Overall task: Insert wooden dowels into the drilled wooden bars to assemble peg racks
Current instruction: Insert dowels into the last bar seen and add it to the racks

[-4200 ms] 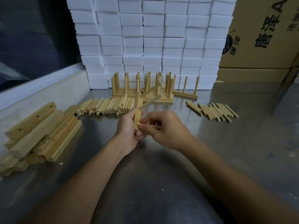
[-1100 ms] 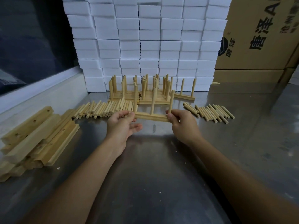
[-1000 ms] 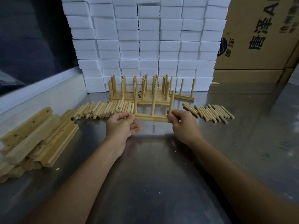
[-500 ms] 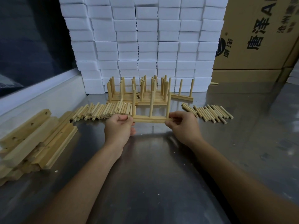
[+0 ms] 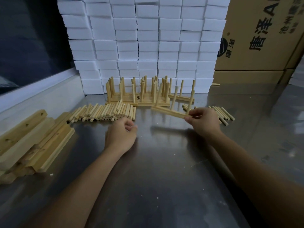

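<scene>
The right hand (image 5: 203, 123) has its grip pinched on the near end of a peg rack (image 5: 170, 111), holding it just above the metal surface (image 5: 164, 170) in front of the finished racks (image 5: 139, 94). The left hand (image 5: 120, 134) is loosely curled and holds nothing, near the loose dowels (image 5: 105, 111).

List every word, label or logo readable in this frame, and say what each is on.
"唐泽" in large black characters, on the cardboard box at upper right.
"A", a large black letter cut off by the frame's top edge, same box.
Round dark logo with small characters beside it: too small to read.
Small column of characters near the top: blurred.
</scene>
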